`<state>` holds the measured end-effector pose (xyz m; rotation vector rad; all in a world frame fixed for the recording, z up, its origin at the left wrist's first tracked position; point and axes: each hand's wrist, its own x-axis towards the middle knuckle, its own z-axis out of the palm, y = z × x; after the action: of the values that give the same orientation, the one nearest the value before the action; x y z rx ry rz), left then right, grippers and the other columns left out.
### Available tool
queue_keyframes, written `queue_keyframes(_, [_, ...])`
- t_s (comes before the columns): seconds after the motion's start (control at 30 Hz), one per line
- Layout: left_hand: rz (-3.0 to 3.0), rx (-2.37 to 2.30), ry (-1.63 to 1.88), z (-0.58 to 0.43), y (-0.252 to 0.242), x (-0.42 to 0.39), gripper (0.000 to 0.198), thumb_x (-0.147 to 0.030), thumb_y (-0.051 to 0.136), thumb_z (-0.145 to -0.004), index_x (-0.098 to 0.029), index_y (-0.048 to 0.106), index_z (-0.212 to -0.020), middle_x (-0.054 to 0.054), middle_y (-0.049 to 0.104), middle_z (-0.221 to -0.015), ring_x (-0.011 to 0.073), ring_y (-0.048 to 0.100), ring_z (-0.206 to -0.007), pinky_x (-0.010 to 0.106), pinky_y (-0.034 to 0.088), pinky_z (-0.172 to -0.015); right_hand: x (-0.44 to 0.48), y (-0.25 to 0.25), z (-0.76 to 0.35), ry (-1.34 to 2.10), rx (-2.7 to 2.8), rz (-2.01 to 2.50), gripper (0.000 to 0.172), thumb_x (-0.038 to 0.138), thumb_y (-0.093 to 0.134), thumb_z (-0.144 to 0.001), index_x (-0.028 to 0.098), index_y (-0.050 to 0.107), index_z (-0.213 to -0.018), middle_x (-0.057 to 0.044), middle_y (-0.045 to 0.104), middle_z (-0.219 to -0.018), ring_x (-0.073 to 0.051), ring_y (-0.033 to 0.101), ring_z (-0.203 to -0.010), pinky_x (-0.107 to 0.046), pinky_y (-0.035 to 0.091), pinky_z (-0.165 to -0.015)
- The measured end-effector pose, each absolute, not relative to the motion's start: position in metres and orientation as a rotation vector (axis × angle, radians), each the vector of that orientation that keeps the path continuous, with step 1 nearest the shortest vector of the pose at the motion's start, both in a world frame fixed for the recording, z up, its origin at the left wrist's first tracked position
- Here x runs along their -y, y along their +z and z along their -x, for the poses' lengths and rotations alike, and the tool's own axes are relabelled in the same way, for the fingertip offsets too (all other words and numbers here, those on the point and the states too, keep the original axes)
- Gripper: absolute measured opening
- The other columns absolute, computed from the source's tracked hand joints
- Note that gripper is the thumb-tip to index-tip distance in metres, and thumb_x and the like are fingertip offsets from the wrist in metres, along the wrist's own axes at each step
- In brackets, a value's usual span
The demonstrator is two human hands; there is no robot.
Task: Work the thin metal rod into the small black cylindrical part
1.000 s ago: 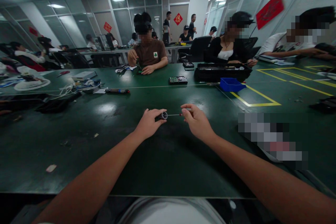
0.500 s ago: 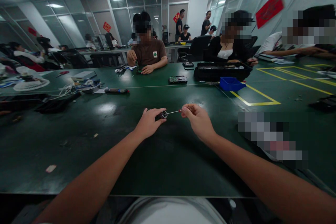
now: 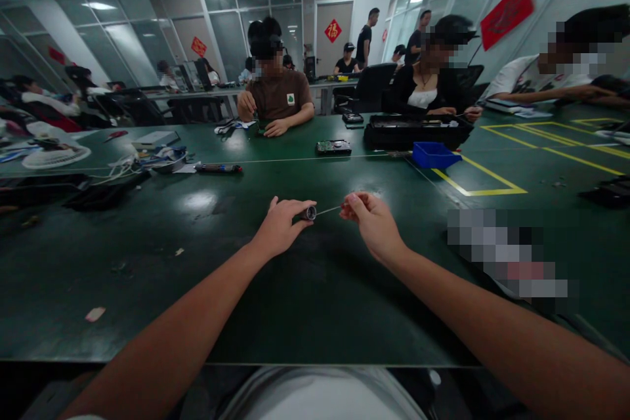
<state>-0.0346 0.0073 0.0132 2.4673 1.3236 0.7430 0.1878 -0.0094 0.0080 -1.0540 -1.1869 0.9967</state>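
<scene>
My left hand point(image 3: 281, 226) is closed around a small dark cylinder point(image 3: 310, 212), its round, silver-rimmed end facing right. Between the thumb and fingers of my right hand point(image 3: 371, 222) is a screwdriver point(image 3: 329, 210) with a thin metal shaft. Its shaft points left and reaches the cylinder's rim; whether the tip goes inside is too small to tell. My right fingers cover most of the screwdriver's handle. Both hands are just above the green tabletop point(image 3: 315, 302).
Beyond my hands lie a hard drive point(image 3: 333, 147), a blue bin point(image 3: 436, 155) and a long black housing point(image 3: 418, 133). An electric screwdriver point(image 3: 219, 168) lies to the left, near tangled cables point(image 3: 123, 166). A blurred-out item point(image 3: 506, 256) is at right. Co-workers sit across the table.
The cylinder's end has turned slightly to the right, and the screwdriver's shaft now slants more. My right fingers have shifted over the red part of its handle. Two people in the background have walked rightward.
</scene>
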Motion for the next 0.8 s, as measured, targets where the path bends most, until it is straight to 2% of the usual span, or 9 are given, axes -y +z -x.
queue_keyframes(0.13, [-2.456,-1.349,0.745,0.034,0.012,-0.007,0.041,-0.027,0.062,-0.093,-0.032,0.060,-0.134,0.004,0.068,-0.130,0.0254,0.057,-0.124,0.065,0.015,-0.120,0.017,0.014,-0.186,0.864,1.345,1.049,0.030,0.051,0.062,-0.089,0.021,0.063,-0.093,-0.005,0.069,-0.084,-0.020,0.067,-0.077,-0.039,0.055,-0.077])
queue_keyframes(0.3, [-2.388,-1.374,0.778,0.032,0.011,-0.007,0.042,-0.028,0.065,-0.092,-0.032,0.060,-0.134,0.004,0.069,-0.125,0.0251,0.060,-0.119,0.064,0.016,-0.119,0.016,0.013,-0.186,0.859,1.317,1.002,0.027,0.048,0.061,-0.089,0.022,0.062,-0.092,-0.005,0.069,-0.082,-0.020,0.067,-0.076,-0.039,0.055,-0.077])
queue_keyframes(0.47, [-2.388,-1.348,0.773,0.032,0.010,-0.006,0.042,-0.030,0.065,-0.092,-0.032,0.059,-0.134,0.004,0.068,-0.128,0.0257,0.059,-0.122,0.065,0.015,-0.120,0.017,0.016,-0.187,0.848,1.319,1.028,0.029,0.049,0.061,-0.089,0.021,0.064,-0.093,-0.006,0.071,-0.084,-0.020,0.069,-0.077,-0.039,0.055,-0.076])
queue_keyframes(0.53, [-2.388,-1.355,0.771,0.032,0.009,-0.006,0.043,-0.031,0.065,-0.092,-0.032,0.059,-0.134,0.004,0.069,-0.127,0.0262,0.059,-0.122,0.065,0.016,-0.119,0.020,0.021,-0.188,0.809,1.362,1.083,0.030,0.050,0.062,-0.089,0.020,0.065,-0.091,-0.005,0.072,-0.080,-0.020,0.068,-0.073,-0.036,0.054,-0.072])
queue_keyframes(0.6, [-2.388,-1.360,0.766,0.032,0.009,-0.006,0.043,-0.031,0.066,-0.092,-0.032,0.060,-0.134,0.004,0.069,-0.125,0.0265,0.059,-0.121,0.064,0.018,-0.119,0.024,0.026,-0.189,0.746,1.448,1.183,0.033,0.053,0.062,-0.089,0.020,0.068,-0.084,-0.002,0.067,-0.065,-0.017,0.063,-0.060,-0.032,0.049,-0.061])
queue_keyframes(0.7, [-2.404,-1.339,0.771,0.032,0.010,-0.006,0.042,-0.030,0.066,-0.091,-0.030,0.061,-0.133,0.004,0.071,-0.121,0.0262,0.061,-0.117,0.061,0.024,-0.117,0.029,0.030,-0.190,0.658,1.528,1.247,0.033,0.052,0.061,-0.090,0.020,0.069,-0.084,0.000,0.062,-0.057,-0.016,0.056,-0.053,-0.030,0.042,-0.053])
queue_keyframes(0.8, [-2.414,-1.304,0.790,0.032,0.009,-0.006,0.041,-0.028,0.067,-0.091,-0.027,0.062,-0.132,0.005,0.072,-0.117,0.0250,0.063,-0.111,0.051,0.040,-0.109,0.029,0.027,-0.189,0.577,1.599,1.171,0.022,0.041,0.056,-0.094,0.022,0.067,-0.094,-0.002,0.068,-0.073,-0.018,0.061,-0.064,-0.031,0.045,-0.059])
